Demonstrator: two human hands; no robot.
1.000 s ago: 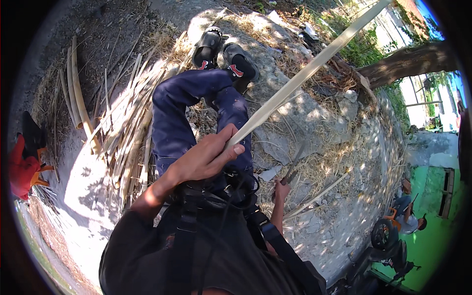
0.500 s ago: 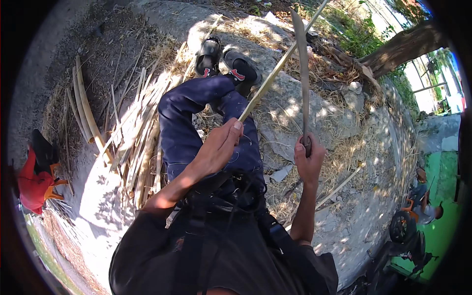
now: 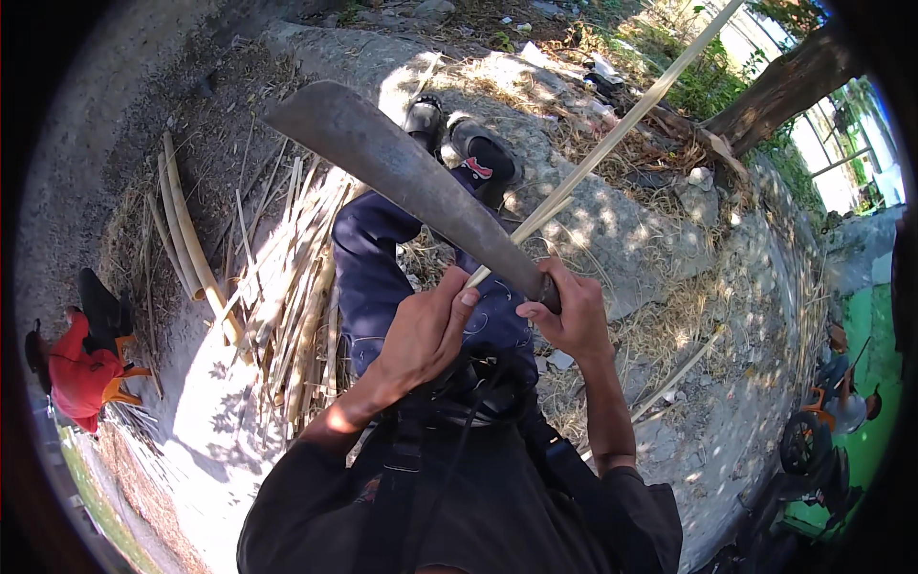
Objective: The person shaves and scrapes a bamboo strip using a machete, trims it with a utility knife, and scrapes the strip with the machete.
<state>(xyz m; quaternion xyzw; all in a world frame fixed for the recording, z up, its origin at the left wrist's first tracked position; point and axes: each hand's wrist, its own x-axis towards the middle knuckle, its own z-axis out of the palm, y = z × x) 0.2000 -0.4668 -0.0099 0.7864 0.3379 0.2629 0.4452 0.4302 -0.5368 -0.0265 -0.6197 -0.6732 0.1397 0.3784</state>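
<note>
**Machete blade set against a long bamboo strip**

The person sits on pale concrete ground (image 3: 631, 230) with legs in dark blue trousers (image 3: 373, 277) stretched forward and black shoes (image 3: 478, 148) at the far end. The left hand (image 3: 426, 330) is closed around the near end of a long pale bamboo strip (image 3: 612, 134), fingers curled over it and thumb pressed along its side. The strip runs up and to the right from that hand, past the shoes and out toward the top edge of the view.

The right hand (image 3: 574, 316) is wrapped in a full fist around the handle of a machete (image 3: 402, 177). The broad, dark, worn blade reaches up and to the left from the fist, crossing over the strip just above the left hand; blade and strip meet near the handle end, though whether the edge has bitten into the bamboo cannot be told. The two hands sit close together over the lap, just apart.

To the left of the legs lies a loose heap of split bamboo slats (image 3: 287, 277), with a few curved wider pieces (image 3: 186, 239) further left. At the far left edge stands a red plastic container (image 3: 81, 378). Dry straw litter covers the ground on the right, and a tree trunk (image 3: 784, 86) leans at upper right. A small wheeled toy vehicle (image 3: 822, 430) shows at the right rim.
</note>
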